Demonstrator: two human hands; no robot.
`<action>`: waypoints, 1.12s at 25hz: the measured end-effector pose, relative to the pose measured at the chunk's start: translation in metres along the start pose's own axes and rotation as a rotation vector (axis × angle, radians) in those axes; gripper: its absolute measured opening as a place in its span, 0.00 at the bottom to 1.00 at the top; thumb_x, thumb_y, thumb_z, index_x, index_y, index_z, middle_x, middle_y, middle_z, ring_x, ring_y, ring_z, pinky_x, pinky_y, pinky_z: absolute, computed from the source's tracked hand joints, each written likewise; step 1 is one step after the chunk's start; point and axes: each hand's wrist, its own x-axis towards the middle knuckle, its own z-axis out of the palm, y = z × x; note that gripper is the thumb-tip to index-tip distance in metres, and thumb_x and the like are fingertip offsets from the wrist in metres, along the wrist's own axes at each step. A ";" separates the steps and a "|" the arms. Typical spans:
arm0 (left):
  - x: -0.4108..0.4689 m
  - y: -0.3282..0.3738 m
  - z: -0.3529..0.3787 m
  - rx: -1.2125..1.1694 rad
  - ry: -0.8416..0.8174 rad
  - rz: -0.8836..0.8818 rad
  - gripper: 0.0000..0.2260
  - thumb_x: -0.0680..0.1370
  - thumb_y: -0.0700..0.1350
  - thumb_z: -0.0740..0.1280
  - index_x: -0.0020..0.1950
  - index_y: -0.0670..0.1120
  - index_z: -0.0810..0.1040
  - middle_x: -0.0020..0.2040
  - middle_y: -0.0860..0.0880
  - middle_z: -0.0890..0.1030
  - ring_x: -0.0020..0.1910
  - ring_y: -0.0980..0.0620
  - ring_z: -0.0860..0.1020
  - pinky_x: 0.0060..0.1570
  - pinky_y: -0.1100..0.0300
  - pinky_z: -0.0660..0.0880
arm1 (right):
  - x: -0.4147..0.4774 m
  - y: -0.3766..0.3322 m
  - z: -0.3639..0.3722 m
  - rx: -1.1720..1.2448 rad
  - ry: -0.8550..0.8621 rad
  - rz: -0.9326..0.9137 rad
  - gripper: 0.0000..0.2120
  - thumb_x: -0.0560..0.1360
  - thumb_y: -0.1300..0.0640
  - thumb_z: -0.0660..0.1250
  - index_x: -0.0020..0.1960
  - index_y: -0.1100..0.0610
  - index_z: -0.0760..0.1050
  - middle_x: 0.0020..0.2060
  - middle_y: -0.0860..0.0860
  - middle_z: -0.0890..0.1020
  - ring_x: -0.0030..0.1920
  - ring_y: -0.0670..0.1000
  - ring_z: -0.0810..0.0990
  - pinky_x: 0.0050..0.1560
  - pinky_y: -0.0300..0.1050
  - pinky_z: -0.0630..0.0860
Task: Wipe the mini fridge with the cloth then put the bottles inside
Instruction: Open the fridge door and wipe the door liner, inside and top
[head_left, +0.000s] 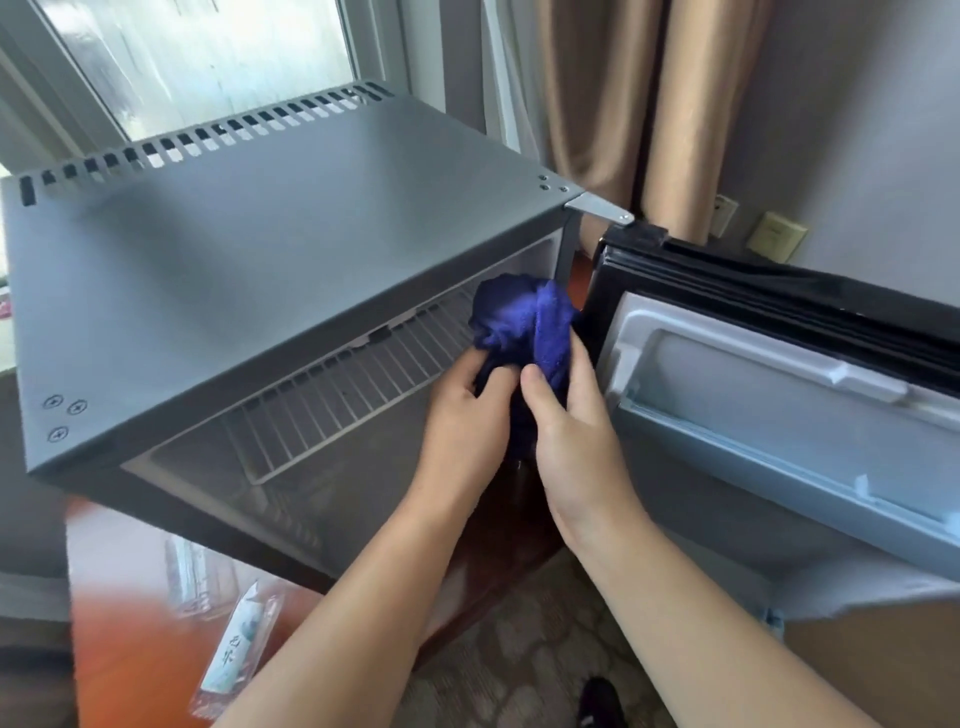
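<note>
At centre frame, both hands, left hand and right hand, clutch the bunched blue terry cloth. It looks soft and light. Best gripped wadded.

Head view, looking down, close above open mini fridge

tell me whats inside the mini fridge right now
A wire shelf, with the left hand and right hand gripping the blue cloth by its right end. Nothing else shows, but the fridge top hides the rear.
</note>
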 end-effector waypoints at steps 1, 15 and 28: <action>-0.003 0.009 0.001 -0.022 -0.010 0.039 0.09 0.77 0.42 0.65 0.51 0.53 0.83 0.45 0.53 0.86 0.44 0.58 0.83 0.43 0.66 0.77 | -0.003 -0.012 -0.003 -0.015 -0.018 -0.040 0.26 0.76 0.43 0.63 0.74 0.36 0.65 0.67 0.38 0.77 0.69 0.42 0.74 0.73 0.54 0.68; 0.051 0.134 0.041 0.387 0.018 0.552 0.16 0.71 0.42 0.67 0.57 0.54 0.73 0.43 0.57 0.82 0.44 0.54 0.81 0.43 0.65 0.75 | 0.023 -0.167 -0.083 -0.675 -0.072 -0.244 0.16 0.69 0.52 0.64 0.55 0.46 0.80 0.44 0.49 0.85 0.47 0.51 0.82 0.53 0.47 0.79; 0.040 0.130 0.132 1.171 -0.259 0.558 0.06 0.78 0.50 0.66 0.53 0.50 0.77 0.48 0.49 0.79 0.53 0.41 0.74 0.55 0.45 0.73 | 0.081 -0.184 -0.240 -1.135 -0.181 0.204 0.19 0.78 0.52 0.65 0.69 0.44 0.74 0.63 0.50 0.79 0.54 0.50 0.78 0.53 0.43 0.73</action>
